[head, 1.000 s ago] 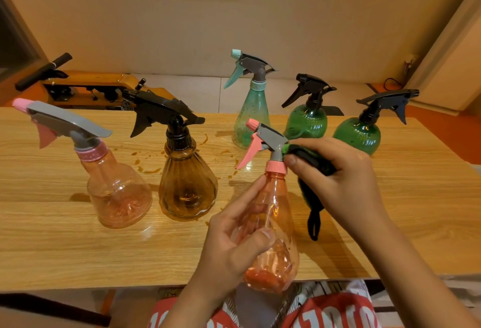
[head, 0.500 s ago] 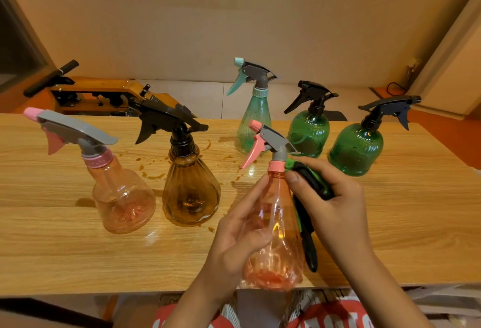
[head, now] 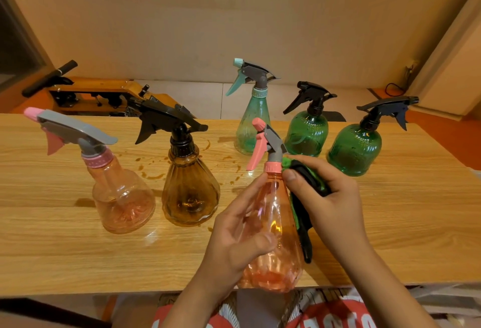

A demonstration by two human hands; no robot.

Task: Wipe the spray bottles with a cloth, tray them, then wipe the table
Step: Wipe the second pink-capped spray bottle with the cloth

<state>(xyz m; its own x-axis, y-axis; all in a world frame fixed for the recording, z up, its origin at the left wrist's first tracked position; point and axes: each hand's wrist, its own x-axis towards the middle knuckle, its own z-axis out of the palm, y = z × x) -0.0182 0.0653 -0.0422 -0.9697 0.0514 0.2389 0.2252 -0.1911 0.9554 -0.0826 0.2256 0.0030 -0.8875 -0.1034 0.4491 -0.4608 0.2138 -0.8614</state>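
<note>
Just above the near edge of the counter, the left hand wraps its fingers round the belly of a peach spray bottle. The right hand clenches a green-and-black cloth against the bottle's neck. Five other bottles stand on the counter behind.

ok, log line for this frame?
phase: wiping | left hand: holds pink cone bottle | right hand: presses cloth to its neck

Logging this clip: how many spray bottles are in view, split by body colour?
Pink: 2, the held pink bottle and the left pink bottle
Amber: 1, the amber bottle
Teal: 1, the teal bottle
Green: 2, the middle green bottle and the right green bottle
Total: 6
</note>
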